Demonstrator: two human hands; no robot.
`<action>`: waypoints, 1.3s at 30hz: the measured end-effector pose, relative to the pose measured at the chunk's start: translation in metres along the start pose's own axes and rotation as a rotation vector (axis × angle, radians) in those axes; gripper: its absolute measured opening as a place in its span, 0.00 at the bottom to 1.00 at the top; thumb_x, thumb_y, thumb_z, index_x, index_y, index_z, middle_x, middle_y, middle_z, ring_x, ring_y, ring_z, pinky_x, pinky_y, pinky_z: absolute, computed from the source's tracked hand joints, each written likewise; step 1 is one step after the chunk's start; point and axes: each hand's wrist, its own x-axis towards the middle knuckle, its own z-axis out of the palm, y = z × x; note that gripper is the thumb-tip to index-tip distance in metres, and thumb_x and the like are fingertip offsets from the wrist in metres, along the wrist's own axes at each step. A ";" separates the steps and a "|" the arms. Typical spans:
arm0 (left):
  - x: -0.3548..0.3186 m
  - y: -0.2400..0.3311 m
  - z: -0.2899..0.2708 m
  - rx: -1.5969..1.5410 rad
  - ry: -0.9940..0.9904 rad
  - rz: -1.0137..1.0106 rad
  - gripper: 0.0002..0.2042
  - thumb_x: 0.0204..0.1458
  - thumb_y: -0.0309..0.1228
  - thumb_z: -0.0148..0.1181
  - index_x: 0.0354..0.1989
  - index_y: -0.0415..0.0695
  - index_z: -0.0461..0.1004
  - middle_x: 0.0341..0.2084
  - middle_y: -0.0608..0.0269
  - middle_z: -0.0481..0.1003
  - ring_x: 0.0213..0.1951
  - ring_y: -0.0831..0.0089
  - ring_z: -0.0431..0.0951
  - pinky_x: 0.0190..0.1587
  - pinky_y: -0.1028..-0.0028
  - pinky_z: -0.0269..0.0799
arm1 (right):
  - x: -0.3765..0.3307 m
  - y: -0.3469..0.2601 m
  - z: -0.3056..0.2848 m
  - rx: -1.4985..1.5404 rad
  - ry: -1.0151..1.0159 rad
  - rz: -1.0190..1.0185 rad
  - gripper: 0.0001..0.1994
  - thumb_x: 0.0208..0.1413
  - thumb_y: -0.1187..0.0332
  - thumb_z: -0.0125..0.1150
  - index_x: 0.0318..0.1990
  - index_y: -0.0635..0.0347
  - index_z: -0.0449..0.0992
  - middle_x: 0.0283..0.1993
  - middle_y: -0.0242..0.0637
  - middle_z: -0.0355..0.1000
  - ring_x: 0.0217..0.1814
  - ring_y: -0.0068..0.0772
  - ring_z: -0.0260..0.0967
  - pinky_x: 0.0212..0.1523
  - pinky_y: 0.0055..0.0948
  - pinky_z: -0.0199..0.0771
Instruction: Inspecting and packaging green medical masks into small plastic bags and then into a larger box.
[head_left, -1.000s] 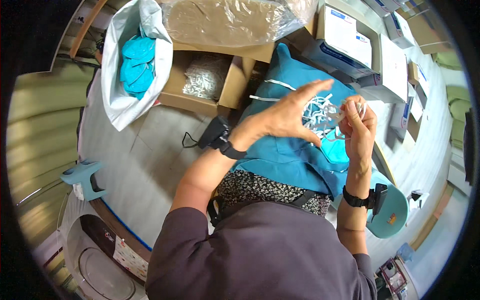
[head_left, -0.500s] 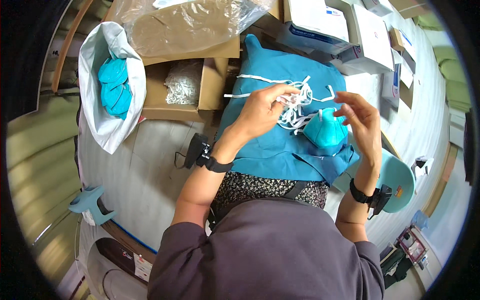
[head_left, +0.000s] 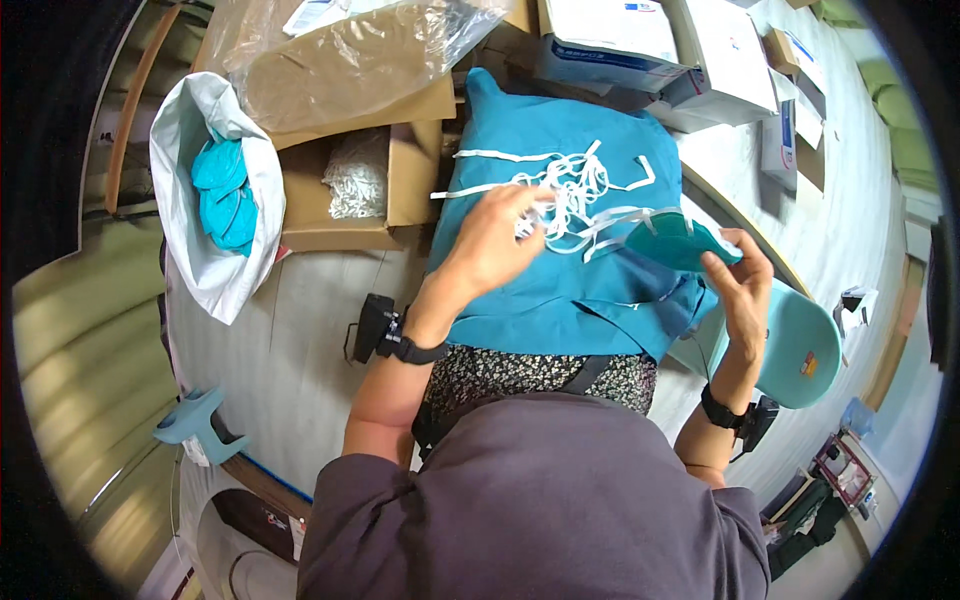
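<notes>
My right hand [head_left: 742, 288] is closed on the edge of a teal cup-shaped mask [head_left: 672, 242], thumb below and fingers above. The mask is tilted, and white straps run from it to the left. Those straps lead toward a tangled heap of white straps [head_left: 572, 185] on a teal cloth [head_left: 560, 290] over my lap. At the heap's left edge is my left hand [head_left: 492, 238], its thumb and fingers apart and the fingertips blurred. White strap shows between them, but I see no grip on it.
A white bag [head_left: 262, 225] of teal masks [head_left: 222, 195] stands at left. Beside it a cardboard box [head_left: 412, 175] contains small white pieces [head_left: 357, 188], with clear plastic [head_left: 350, 75] behind. White boxes [head_left: 722, 75] stand far right; a pale teal stool [head_left: 800, 345] is near my right arm.
My right hand has taken hold of the mask, lifting and tilting it to the right. My left hand has moved left and its fingers have spread from the straps.
</notes>
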 end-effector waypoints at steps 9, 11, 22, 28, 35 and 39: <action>-0.012 0.073 -0.029 0.347 0.055 0.074 0.26 0.42 0.31 0.72 0.54 0.42 0.76 0.60 0.51 0.69 0.64 0.50 0.64 0.65 0.56 0.59 | -0.004 -0.041 -0.009 0.102 0.059 -0.225 0.10 0.59 0.71 0.66 0.45 0.66 0.78 0.39 0.27 0.76 0.39 0.15 0.69 0.42 0.17 0.68; 0.002 0.091 -0.031 0.164 0.092 0.228 0.33 0.40 0.30 0.73 0.59 0.44 0.70 0.62 0.52 0.67 0.65 0.50 0.64 0.65 0.56 0.59 | -0.004 -0.044 -0.007 0.120 0.041 -0.231 0.10 0.59 0.70 0.65 0.45 0.65 0.78 0.38 0.27 0.76 0.38 0.15 0.69 0.42 0.17 0.68; 0.025 0.106 0.034 -0.269 0.201 0.463 0.32 0.41 0.21 0.67 0.60 0.45 0.68 0.52 0.54 0.73 0.57 0.53 0.71 0.61 0.60 0.64 | -0.002 -0.065 0.002 0.190 0.095 -0.209 0.07 0.61 0.70 0.63 0.42 0.65 0.78 0.36 0.28 0.76 0.34 0.14 0.69 0.37 0.15 0.68; 0.029 0.105 0.039 -0.426 0.217 0.374 0.15 0.43 0.20 0.65 0.41 0.43 0.75 0.45 0.55 0.76 0.53 0.59 0.74 0.55 0.63 0.69 | -0.001 -0.058 -0.001 0.209 0.033 -0.121 0.08 0.61 0.69 0.62 0.42 0.64 0.78 0.36 0.28 0.77 0.34 0.14 0.71 0.37 0.15 0.70; 0.024 0.093 -0.001 -0.816 -0.087 0.403 0.04 0.54 0.27 0.56 0.29 0.40 0.71 0.38 0.60 0.75 0.42 0.68 0.72 0.50 0.71 0.66 | 0.011 -0.042 -0.021 0.289 -0.045 -0.080 0.10 0.63 0.70 0.58 0.46 0.67 0.78 0.40 0.36 0.80 0.37 0.20 0.77 0.39 0.19 0.76; 0.015 0.095 -0.044 -1.477 -0.144 0.562 0.12 0.58 0.38 0.55 0.24 0.46 0.69 0.29 0.63 0.71 0.37 0.69 0.71 0.51 0.62 0.65 | 0.026 -0.006 -0.046 0.333 -0.052 0.056 0.10 0.64 0.70 0.56 0.46 0.66 0.78 0.39 0.38 0.80 0.35 0.23 0.78 0.38 0.21 0.78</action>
